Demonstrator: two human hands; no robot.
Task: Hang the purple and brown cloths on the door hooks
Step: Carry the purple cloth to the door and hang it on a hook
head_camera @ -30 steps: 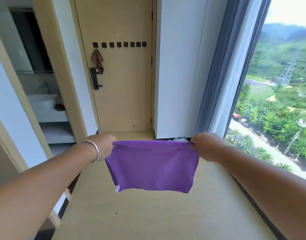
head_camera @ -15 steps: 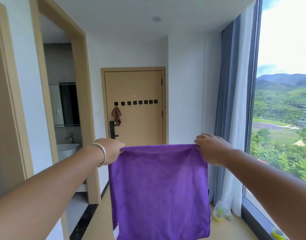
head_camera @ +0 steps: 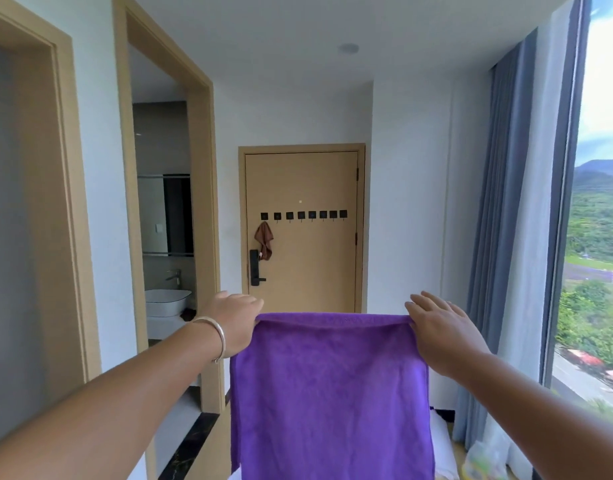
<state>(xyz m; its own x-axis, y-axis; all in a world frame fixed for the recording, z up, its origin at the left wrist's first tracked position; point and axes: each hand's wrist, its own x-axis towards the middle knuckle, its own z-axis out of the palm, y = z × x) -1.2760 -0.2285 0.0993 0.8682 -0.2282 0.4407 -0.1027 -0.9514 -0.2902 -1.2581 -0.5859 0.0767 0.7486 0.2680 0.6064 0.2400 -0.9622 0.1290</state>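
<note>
The purple cloth point(head_camera: 331, 393) hung spread at six o'clock, the left hand point(head_camera: 234, 323) pinching its left top corner, the right hand point(head_camera: 440, 336) its right. It had been lifted from a low droop to full drape, ready to carry. At twelve o'clock the brown cloth point(head_camera: 264, 239) already hung on the leftmost of the door hooks point(head_camera: 303, 215). No writing was readable.

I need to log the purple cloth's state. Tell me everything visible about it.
The purple cloth is a plain, fuzzy, towel-like rectangle, bright violet all over. It hangs upright and spread flat, held up in front of the person, its lower edge cut off by the frame. The top edge is pulled taut with a slight sag; the left hand pinches its left top corner and the right hand its right top corner. It is not on a hook: the door stands well beyond it down the hall.
</note>
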